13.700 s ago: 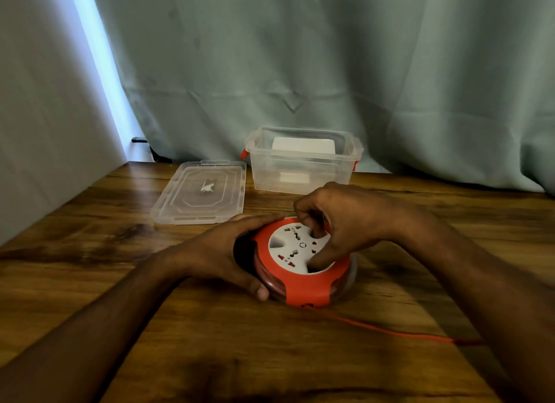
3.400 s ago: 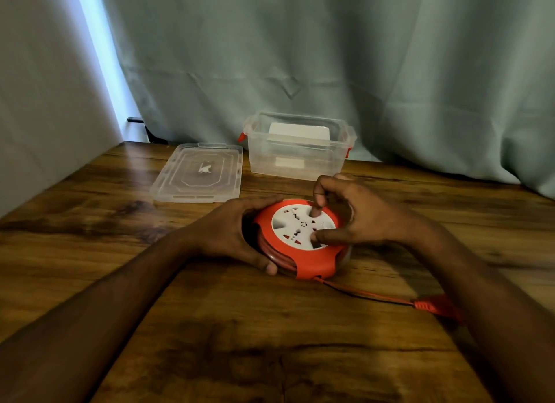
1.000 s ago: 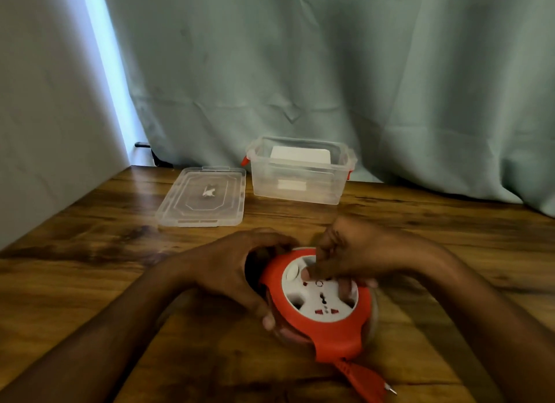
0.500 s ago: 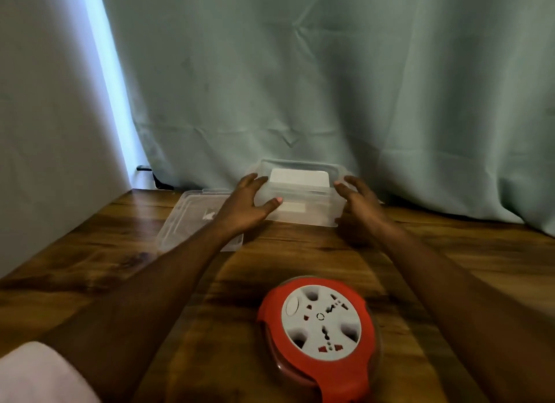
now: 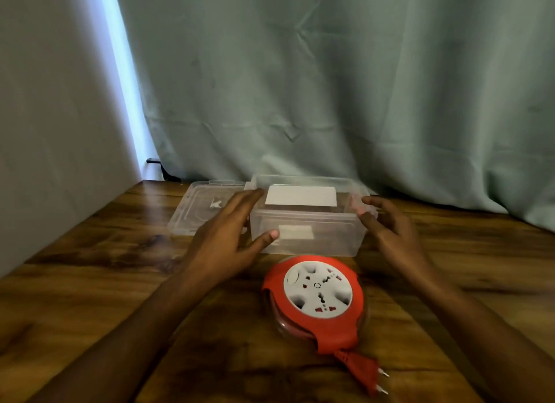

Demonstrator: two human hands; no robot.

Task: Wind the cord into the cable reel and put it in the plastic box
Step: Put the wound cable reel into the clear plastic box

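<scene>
The red cable reel (image 5: 315,327) with its white socket face lies flat on the wooden table (image 5: 90,282), the cord wound inside. Only its red plug (image 5: 365,369) sticks out at the front right. The clear plastic box (image 5: 330,240) stands open just behind the reel, a white label inside. My left hand (image 5: 228,240) presses the box's left end with straight fingers, thumb on the front wall. My right hand (image 5: 387,228) touches the box's right end with loosely spread fingers.
The clear lid (image 5: 198,210) lies flat to the left of the box, partly behind my left hand. A grey-green curtain (image 5: 330,87) hangs close behind the table, and a wall (image 5: 45,132) borders the left side.
Both hands left the reel and went to the box at the back. Between them the box has slid toward me and now stands right behind the reel.
</scene>
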